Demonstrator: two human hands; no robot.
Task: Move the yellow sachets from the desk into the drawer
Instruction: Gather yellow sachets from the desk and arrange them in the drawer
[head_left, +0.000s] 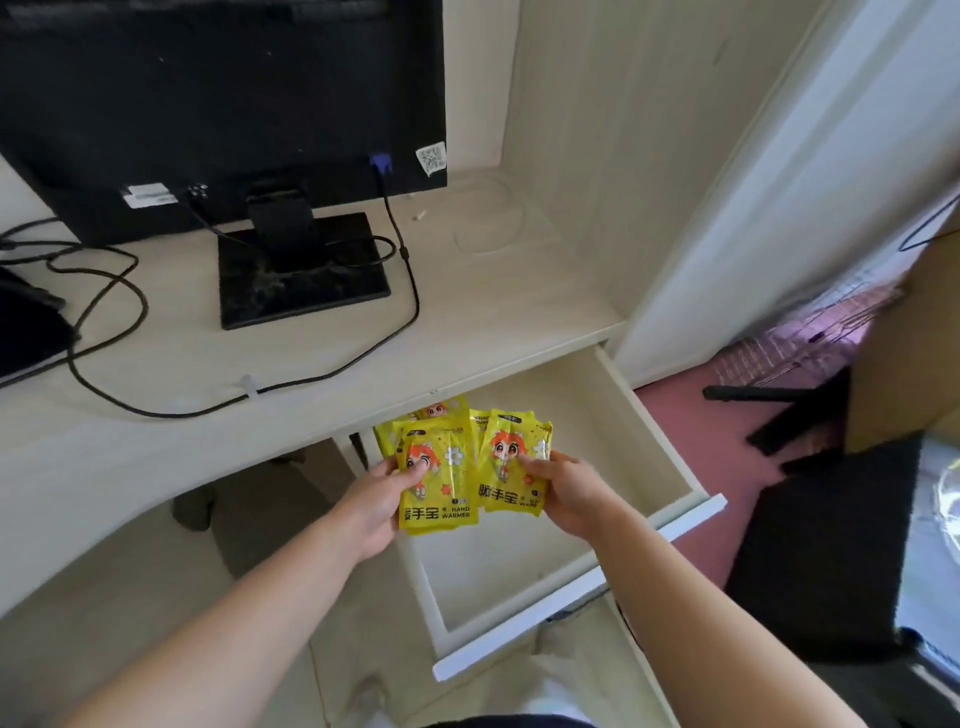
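Several yellow hand-warmer sachets with a cartoon figure are held over the open drawer (670, 452) under the desk (322, 358). My left hand (376, 504) grips one bunch of sachets (441, 483) by its left edge, thumb on top. My right hand (569, 491) pinches another bunch of sachets (511, 467) by its right edge. More yellow sachets (441, 415) show behind them at the back of the drawer, partly hidden under the desk edge. The drawer's pale bottom shows in front of and to the right of the sachets.
A black monitor (223, 104) on its stand (301, 270) and black cables (104, 322) occupy the desk. A white cupboard door (769, 182) stands right of the drawer. A black chair (821, 561) and a cardboard box (904, 343) sit on the pink floor at right.
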